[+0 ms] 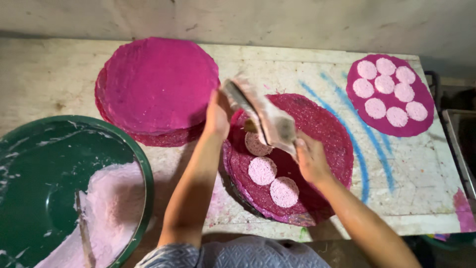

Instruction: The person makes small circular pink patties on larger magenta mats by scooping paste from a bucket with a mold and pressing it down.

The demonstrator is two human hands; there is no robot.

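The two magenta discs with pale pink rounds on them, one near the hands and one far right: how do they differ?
The near disc carries three rounds; the far disc carries eight. The near disc tops a stack; the far disc seems to lie alone on the table. Both hands hold a flat tool over the near disc; nothing covers the far one. Both are round and magenta.

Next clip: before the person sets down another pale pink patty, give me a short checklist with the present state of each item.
1. Both hands on the tool: left hand and right hand grip the scraper. Ok.
2. Free space on the middle magenta disc, which carries three patties: ok.
3. Paste on the scraper: cannot tell, blurred.
4. Paste left in the green basin: ok.
5. Far disc already filled with patties: ok.
6. Disc stack apart from the hands: ok.
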